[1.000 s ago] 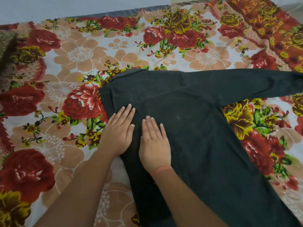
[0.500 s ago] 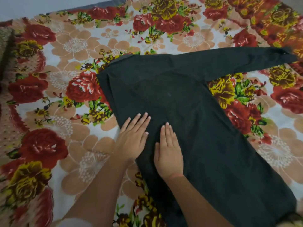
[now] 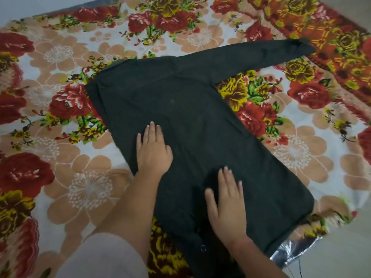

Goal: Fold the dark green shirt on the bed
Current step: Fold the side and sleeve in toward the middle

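The dark green shirt lies flat on the flowered bedsheet, running diagonally from upper left to lower right. Its left side is folded in, making a straight edge; one long sleeve stretches out to the upper right. My left hand rests palm down on the shirt near the folded left edge, fingers together. Lower and to the right, my right hand presses flat on the shirt's lower part, fingers slightly apart. Neither hand grips the cloth. A small button shows near the hem.
The bed's near right corner shows a silvery mattress edge and pale floor beyond it. An orange-red patterned band of the sheet runs along the upper right. A pale wall lies behind the bed's far edge.
Both hands have slid down the shirt toward the hem. The right hand has moved farther down and to the right, away from the left. The view has shifted, showing the bed's corner.
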